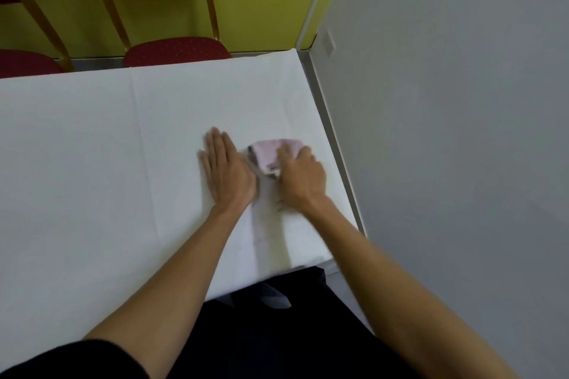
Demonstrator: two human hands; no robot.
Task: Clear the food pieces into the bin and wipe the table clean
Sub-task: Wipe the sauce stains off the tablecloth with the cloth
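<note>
1. Head view: the fingers (219, 144) of the left hand (226, 171) lie straight and close together, palm pressed flat on the white tablecloth (92, 138), holding nothing.
2. The right hand (303, 177) is curled down over a pale pink cloth (271, 155), its fingers bent and pressing the bunched fabric against the tablecloth near the table's right edge.
3. The pink cloth sits between the two hands, touching the right one and just beside the left; its outline is blurred.
4. A faint greyish streak (261, 224) runs on the tablecloth from the cloth toward the near edge.
5. Both bare forearms reach in from below; a dark sleeve (70, 360) covers the left upper arm.
6. Beyond the far edge stand red upholstered chairs (177, 51) with gold frames, against a yellow wall (261, 0); a grey wall (446, 101) lies to the right.
7. No food pieces or bin are visible.
</note>
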